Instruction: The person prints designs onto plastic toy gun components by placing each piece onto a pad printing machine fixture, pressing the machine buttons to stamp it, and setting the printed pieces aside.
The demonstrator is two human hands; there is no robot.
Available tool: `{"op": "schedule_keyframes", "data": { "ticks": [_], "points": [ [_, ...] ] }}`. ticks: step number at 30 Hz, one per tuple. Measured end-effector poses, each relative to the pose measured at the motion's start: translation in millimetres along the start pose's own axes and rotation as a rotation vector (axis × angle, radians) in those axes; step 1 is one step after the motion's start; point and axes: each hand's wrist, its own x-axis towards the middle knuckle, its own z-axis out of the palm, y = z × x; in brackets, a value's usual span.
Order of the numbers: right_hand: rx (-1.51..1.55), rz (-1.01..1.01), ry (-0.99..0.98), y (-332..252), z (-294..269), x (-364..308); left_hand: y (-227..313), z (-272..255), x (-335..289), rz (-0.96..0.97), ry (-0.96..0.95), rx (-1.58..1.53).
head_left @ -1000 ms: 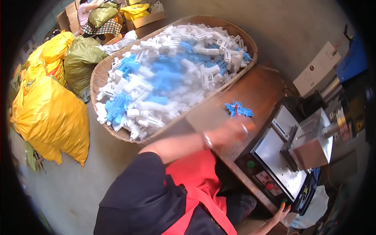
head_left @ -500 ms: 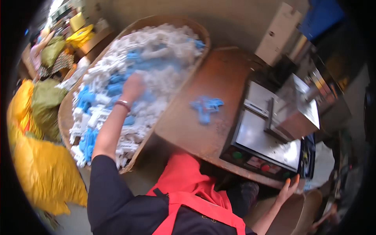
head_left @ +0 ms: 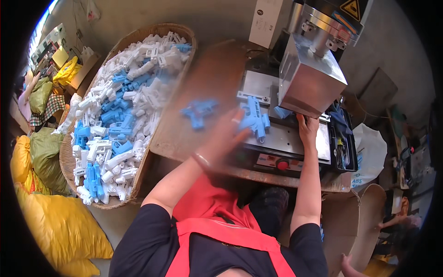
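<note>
My left hand (head_left: 222, 135), smeared by motion, has its thumb and fingers apart beside a blue toy pistol (head_left: 253, 119). That pistol looks sharp and lies over the front left of the machine's metal plate (head_left: 286, 138). Under the square metal block (head_left: 311, 76) reaches my right hand (head_left: 308, 130); the block hides its fingertips, so its grip cannot be made out. Part of another blue piece (head_left: 282, 112) shows beneath the block, left of that hand. A second blue toy pistol (head_left: 199, 111) lies on the brown table (head_left: 177, 131), left of the machine.
A long woven basket (head_left: 146, 159) full of white and blue toy pistols stands at the left. Yellow sacks (head_left: 60, 226) lie beyond it. Right of the machine are a black tool tray (head_left: 347, 154) and a white bag (head_left: 371, 147). A cardboard box (head_left: 339, 221) stands below.
My left hand has left the basket and swung right to the machine. My right hand has moved from the table's front right edge to beneath the block. A blue toy pistol now lies on the plate.
</note>
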Motion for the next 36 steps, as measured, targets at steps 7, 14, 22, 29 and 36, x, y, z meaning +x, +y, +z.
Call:
{"op": "schedule_keyframes", "data": {
  "ticks": [7, 14, 22, 29, 36],
  "points": [
    [-0.064, 0.151, 0.338, -24.4, -87.6, -24.7, 41.7, 4.3, 4.3, 0.184, 0.046, 0.145],
    [-0.136, 0.380, 0.748, -108.3, -233.8, -168.4, 55.7, 94.5, 82.0, 0.297, 0.046, 0.207],
    [0.020, 0.517, 0.163, -29.7, -153.4, -173.2, 51.3, 79.1, 71.2, 0.123, -0.079, 0.168],
    [0.019, 0.659, 0.149, 63.1, -159.9, -193.0, 4.0, -3.8, -44.8, 0.227, -0.407, 0.090],
    [-0.166, 0.828, -0.036, 86.2, -129.3, -189.0, 1.8, -8.7, -56.3, 0.171, -0.226, -0.018]
  ]
}}
